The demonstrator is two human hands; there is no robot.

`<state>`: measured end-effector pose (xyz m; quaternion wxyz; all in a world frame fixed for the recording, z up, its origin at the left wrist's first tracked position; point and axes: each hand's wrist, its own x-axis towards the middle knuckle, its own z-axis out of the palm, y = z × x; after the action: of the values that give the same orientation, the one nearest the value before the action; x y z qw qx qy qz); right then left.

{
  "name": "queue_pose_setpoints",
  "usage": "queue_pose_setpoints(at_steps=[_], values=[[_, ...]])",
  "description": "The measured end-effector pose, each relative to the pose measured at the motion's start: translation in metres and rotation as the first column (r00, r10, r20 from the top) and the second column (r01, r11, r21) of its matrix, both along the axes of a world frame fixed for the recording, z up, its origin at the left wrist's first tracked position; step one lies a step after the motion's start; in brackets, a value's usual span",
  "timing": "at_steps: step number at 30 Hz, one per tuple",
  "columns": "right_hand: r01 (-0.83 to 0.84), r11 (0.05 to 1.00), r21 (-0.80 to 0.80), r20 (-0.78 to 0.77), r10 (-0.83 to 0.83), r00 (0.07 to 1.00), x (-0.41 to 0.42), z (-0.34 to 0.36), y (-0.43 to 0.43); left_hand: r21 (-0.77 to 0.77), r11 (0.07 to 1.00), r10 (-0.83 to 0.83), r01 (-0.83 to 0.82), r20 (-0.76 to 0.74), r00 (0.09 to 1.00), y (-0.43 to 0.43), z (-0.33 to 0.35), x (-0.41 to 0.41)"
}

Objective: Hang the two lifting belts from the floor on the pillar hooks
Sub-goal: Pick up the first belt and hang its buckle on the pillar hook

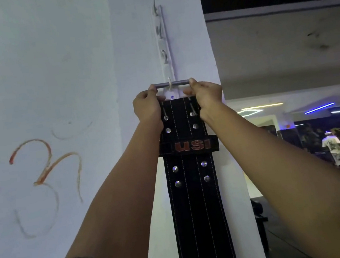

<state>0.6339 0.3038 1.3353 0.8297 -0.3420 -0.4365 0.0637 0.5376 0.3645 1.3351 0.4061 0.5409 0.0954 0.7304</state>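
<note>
A black leather lifting belt (194, 190) with white stitching, metal studs and a red "USI" loop hangs straight down against the white pillar (50, 79). Its grey metal buckle bar (178, 83) sits across the lowest hook (170, 82) of a white vertical hook rail (163, 41). My left hand (147, 105) grips the buckle's left end and my right hand (207, 95) grips its right end. Only one belt is in view.
Several free hooks stand higher on the rail. An orange painted symbol (44, 167) marks the pillar's left face. To the right, the gym room shows blue lights, dumbbell racks and a person in white (332, 146) far off.
</note>
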Motion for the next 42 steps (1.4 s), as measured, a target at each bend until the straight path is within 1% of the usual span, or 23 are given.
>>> queue_pose_setpoints(at_steps=[4, 5, 7, 9, 11, 14, 17, 21, 23, 26, 31, 35, 37, 39, 42], values=[[-0.007, 0.999, -0.034, -0.009, 0.007, 1.000, 0.004, -0.014, -0.005, -0.029, 1.000, -0.006, 0.005, -0.027, 1.000, -0.002, -0.013, -0.003], [-0.018, 0.999, -0.052, -0.003, 0.017, 1.000, 0.005, -0.015, -0.007, -0.023, 1.000, -0.002, 0.001, -0.055, 0.998, -0.002, -0.017, -0.002], [-0.034, 0.993, -0.109, 0.000, 0.035, 0.999, -0.010, -0.037, -0.027, -0.042, 0.999, -0.016, 0.009, -0.164, 0.986, -0.016, -0.040, -0.024], [-0.042, 0.993, -0.107, 0.107, 0.054, 0.993, -0.005, -0.044, -0.030, -0.017, 0.998, -0.064, 0.061, -0.222, 0.973, -0.014, -0.054, -0.029], [-0.030, 0.987, -0.160, 0.207, 0.063, 0.976, 0.002, -0.050, -0.035, 0.006, 0.998, -0.062, 0.066, -0.267, 0.962, -0.010, -0.064, -0.037], [0.012, 0.970, -0.243, 0.247, 0.049, 0.968, 0.002, -0.073, -0.049, -0.010, 0.997, -0.076, 0.077, -0.317, 0.945, -0.019, -0.090, -0.050], [0.034, 0.953, -0.300, 0.175, 0.020, 0.984, -0.004, -0.102, -0.064, -0.066, 0.992, -0.124, 0.109, -0.312, 0.942, -0.035, -0.122, -0.062], [-0.046, 0.948, -0.314, 0.026, 0.057, 0.998, -0.012, -0.136, -0.084, -0.162, 0.975, -0.195, 0.151, -0.308, 0.931, -0.061, -0.153, -0.078], [-0.070, 0.939, -0.336, -0.024, 0.066, 0.998, -0.016, -0.153, -0.095, -0.212, 0.964, -0.220, 0.158, -0.315, 0.923, -0.074, -0.168, -0.084], [-0.109, 0.921, -0.374, -0.070, 0.089, 0.994, -0.022, -0.181, -0.115, -0.267, 0.952, -0.240, 0.152, -0.336, 0.911, -0.097, -0.193, -0.093], [-0.182, 0.874, -0.451, -0.120, 0.143, 0.982, -0.036, -0.242, -0.155, -0.386, 0.912, -0.277, 0.140, -0.324, 0.905, -0.147, -0.254, -0.111], [-0.263, 0.801, -0.538, -0.206, 0.178, 0.962, -0.057, -0.308, -0.183, -0.507, 0.855, -0.297, 0.111, -0.303, 0.905, -0.190, -0.321, -0.131], [-0.321, 0.751, -0.577, -0.262, 0.202, 0.944, -0.072, -0.345, -0.197, -0.586, 0.806, -0.298, 0.084, -0.280, 0.913, -0.212, -0.357, -0.143], [-0.362, 0.681, -0.636, -0.288, 0.226, 0.931, -0.089, -0.383, -0.213, -0.672, 0.739, -0.294, 0.046, -0.260, 0.920, -0.235, -0.396, -0.158], [-0.423, 0.568, -0.706, -0.335, 0.259, 0.906, -0.119, -0.438, -0.235, -0.762, 0.647, -0.262, -0.021, -0.248, 0.933, -0.267, -0.454, -0.186]])
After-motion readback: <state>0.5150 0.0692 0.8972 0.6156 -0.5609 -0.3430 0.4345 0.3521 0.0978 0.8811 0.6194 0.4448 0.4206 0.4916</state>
